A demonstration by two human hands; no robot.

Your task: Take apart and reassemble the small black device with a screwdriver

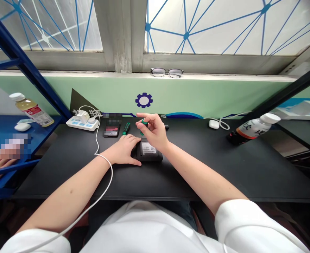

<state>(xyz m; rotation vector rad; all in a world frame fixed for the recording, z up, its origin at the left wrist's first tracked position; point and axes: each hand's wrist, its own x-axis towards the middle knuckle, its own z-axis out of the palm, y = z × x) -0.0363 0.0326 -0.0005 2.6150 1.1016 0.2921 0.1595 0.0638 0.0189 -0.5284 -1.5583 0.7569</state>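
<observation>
A small black device (150, 154) with a white barcode label lies on the black table (197, 168). My left hand (125, 149) rests flat on the table against the device's left side, fingers pressed on it. My right hand (152, 130) hovers over the device's far end, fingers pinched round the green handle of a small screwdriver (143, 123) held upright. A second green-handled screwdriver (126, 128) lies on the table just beyond my left hand.
A black box (112, 130) and a white power strip (82, 123) with charger and cable sit at the back left. Bottles lie at left (32, 109) and right (253, 129). A white earbud case (213, 123) sits behind; glasses (167, 72) rest on the sill.
</observation>
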